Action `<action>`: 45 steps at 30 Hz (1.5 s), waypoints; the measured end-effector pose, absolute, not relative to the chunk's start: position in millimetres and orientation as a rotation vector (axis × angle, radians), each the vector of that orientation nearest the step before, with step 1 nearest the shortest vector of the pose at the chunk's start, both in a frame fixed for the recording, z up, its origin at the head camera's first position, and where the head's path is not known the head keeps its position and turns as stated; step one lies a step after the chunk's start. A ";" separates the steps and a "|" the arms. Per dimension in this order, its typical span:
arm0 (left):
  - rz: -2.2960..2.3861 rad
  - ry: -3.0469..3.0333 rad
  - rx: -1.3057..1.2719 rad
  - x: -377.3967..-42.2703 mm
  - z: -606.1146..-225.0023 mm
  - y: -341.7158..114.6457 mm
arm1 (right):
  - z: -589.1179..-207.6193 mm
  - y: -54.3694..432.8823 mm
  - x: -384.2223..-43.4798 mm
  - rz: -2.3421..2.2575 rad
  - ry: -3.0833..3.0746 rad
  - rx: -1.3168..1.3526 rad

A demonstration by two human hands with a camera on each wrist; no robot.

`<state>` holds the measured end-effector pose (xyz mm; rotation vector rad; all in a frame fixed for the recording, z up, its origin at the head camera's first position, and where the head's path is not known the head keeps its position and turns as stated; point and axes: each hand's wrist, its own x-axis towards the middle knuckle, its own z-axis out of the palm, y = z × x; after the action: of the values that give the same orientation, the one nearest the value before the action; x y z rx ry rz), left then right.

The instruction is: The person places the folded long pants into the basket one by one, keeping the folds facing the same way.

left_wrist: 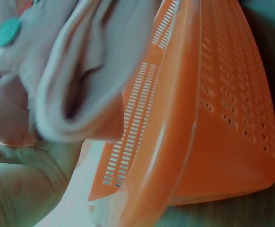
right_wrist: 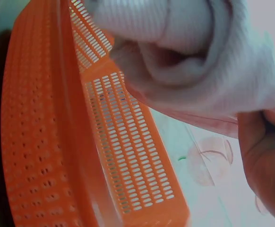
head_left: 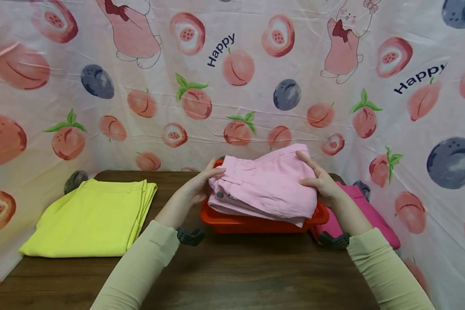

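Observation:
Folded light pink pants (head_left: 263, 185) with a waistband and a small button (left_wrist: 6, 33) are held over the orange-red basket (head_left: 252, 224). My left hand (head_left: 201, 183) grips their left side, its thumb on the cloth. On the right side, my right hand (head_left: 321, 183) holds the fold with finger and thumb spread over the top face. Both wrist views show the pants' rolled fold above the basket's rim, beside its slotted walls. The cloth hides most of the basket's inside in the head view.
Yellow folded pants (head_left: 89, 219) lie on the left of the brown wooden table (head_left: 232, 271). A hot-pink folded garment (head_left: 366, 211) lies at the right, partly behind the right forearm. A fruit-printed curtain (head_left: 232, 99) rises behind and along both sides.

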<state>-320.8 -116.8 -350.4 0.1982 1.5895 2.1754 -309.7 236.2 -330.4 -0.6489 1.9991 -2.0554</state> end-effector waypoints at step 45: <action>1.778 2.270 0.312 -339.4 -381.3 -97.2 | -365.1 243.9 -335.3 -1.453 2.648 -0.506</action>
<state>-339.4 -97.2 -381.3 0.3121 2.2696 1.7777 -335.3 243.9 -365.1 -0.5064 2.6476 -1.4529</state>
